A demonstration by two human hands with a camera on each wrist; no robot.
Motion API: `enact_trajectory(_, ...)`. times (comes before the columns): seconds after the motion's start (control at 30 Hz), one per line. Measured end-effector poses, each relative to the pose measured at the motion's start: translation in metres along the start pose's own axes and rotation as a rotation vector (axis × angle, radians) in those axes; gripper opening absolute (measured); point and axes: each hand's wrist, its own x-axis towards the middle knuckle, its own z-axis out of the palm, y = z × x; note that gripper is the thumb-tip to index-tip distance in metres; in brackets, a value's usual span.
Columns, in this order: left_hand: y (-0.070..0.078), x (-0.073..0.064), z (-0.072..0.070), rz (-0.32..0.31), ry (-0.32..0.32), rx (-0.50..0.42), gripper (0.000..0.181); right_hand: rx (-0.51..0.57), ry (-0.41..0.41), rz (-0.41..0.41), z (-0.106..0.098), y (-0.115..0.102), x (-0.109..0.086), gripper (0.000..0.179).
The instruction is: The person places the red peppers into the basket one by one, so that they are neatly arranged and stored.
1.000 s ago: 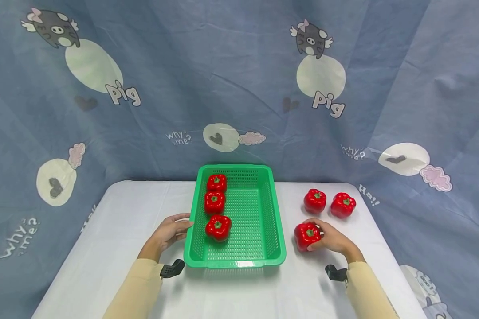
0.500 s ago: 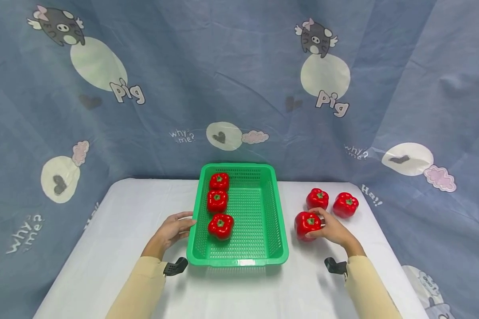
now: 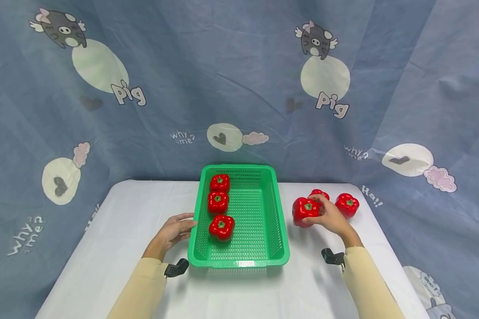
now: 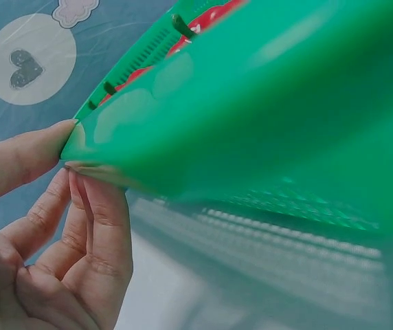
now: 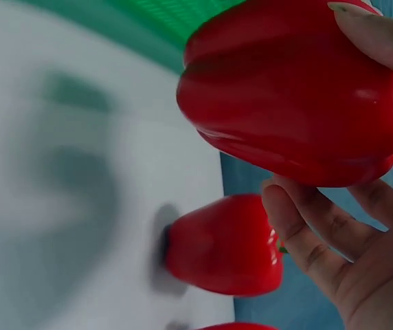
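My right hand [image 3: 333, 218] grips a red bell pepper [image 3: 302, 212] between thumb and fingers. The right wrist view shows this held bell pepper [image 5: 293, 93] raised off the white table. My left hand [image 3: 173, 232] is at the left side of a green plastic basket [image 3: 239, 263]. Seen from the left wrist, the thumb [image 4: 28, 155] lies over the basket's rim [image 4: 107, 137] and fingers touch it from below, pinching it. Inside the basket, three red bell peppers stand along the left: a back one [image 3: 219, 182], a middle one [image 3: 217, 202] and a front one [image 3: 221, 227].
Two more red bell peppers stand at the table's back right: one [image 3: 319, 193] partly hidden behind my right hand, another [image 3: 347, 205] to its right. A blue patterned cloth [image 3: 239, 79] hangs behind the white table [image 3: 143, 199].
The right hand has lifted the bell pepper and carried it back and slightly left, now partly covering one behind it. My left hand stays at the basket; the head view shifted slightly.
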Motion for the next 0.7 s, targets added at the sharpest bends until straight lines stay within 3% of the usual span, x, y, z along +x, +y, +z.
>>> enact_trajectory(0.47, -0.002, 0.001, -0.001, 0.004, 0.000, -0.004, 0.055, -0.027, 0.033, -0.041, -0.005, -0.023, 0.016, 0.083)
enact_trajectory(0.7, -0.002, 0.001, -0.001, 0.007, 0.000, -0.001, 0.054, 0.012, 0.024, -0.037, -0.005, -0.036, 0.026, 0.082)
